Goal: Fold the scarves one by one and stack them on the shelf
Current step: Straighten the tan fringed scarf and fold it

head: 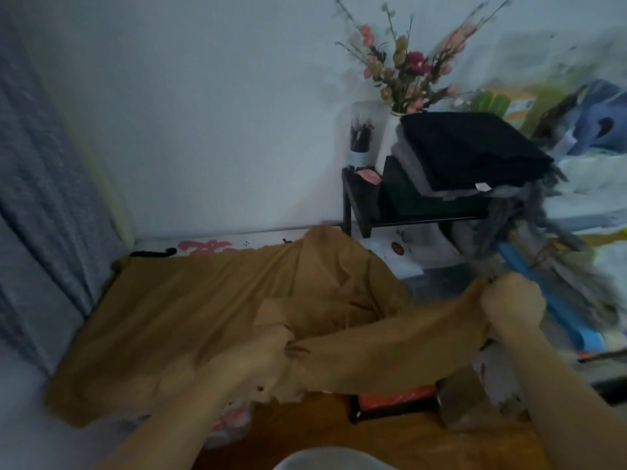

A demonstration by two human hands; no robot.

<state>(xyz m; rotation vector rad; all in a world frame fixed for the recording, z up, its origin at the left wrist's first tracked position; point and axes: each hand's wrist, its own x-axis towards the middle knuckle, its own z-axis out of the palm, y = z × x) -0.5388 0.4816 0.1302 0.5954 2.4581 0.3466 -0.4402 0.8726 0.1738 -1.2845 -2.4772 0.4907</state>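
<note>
A mustard-brown scarf (pixel 190 310) lies spread over the table, bunched toward the right. My left hand (pixel 268 354) grips a gathered part of it near the front centre. My right hand (pixel 512 300) grips another part, raised at the right, and the cloth stretches taut between the two hands. On the small black shelf (pixel 359 201) at the back right sits a stack of folded scarves: a black one (pixel 471 147) on top, a grey one (pixel 417 164) under it and a dark green one (pixel 424 198) at the bottom. The picture is blurred.
A white vase of flowers (pixel 407 72) and a holder of brushes (pixel 361 137) stand on the shelf behind the stack. A grey curtain (pixel 37 184) hangs at left. Cluttered cloths and bags fill the right side. An orange and black box (pixel 397 401) lies near the front.
</note>
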